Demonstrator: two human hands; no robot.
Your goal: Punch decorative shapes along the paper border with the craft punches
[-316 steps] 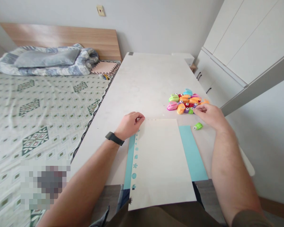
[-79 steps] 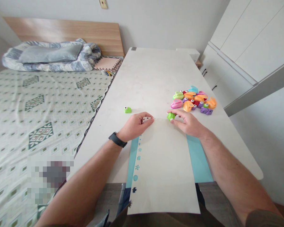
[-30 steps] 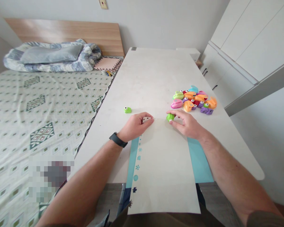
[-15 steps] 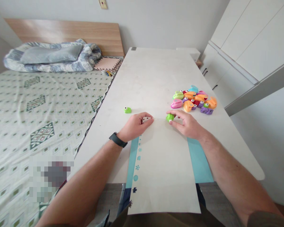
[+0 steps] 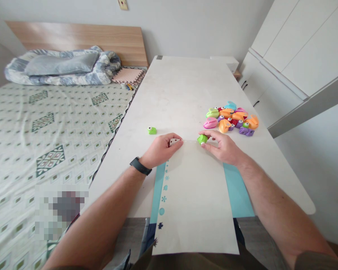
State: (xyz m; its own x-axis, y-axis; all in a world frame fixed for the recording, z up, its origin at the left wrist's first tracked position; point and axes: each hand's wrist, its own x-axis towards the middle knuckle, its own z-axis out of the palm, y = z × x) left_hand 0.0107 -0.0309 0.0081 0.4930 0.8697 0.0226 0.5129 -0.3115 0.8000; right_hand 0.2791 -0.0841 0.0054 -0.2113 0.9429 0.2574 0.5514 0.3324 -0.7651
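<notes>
White paper (image 5: 197, 206), punched along its left border, overlies a blue sheet (image 5: 239, 193). Left hand (image 5: 165, 150): pinched together on the paper's far left corner. Right hand (image 5: 222, 146): clamped on a green punch (image 5: 202, 140) at the far edge. Beyond, a second green punch (image 5: 152, 131) sits left, clustered punches (image 5: 238, 116) right.
</notes>
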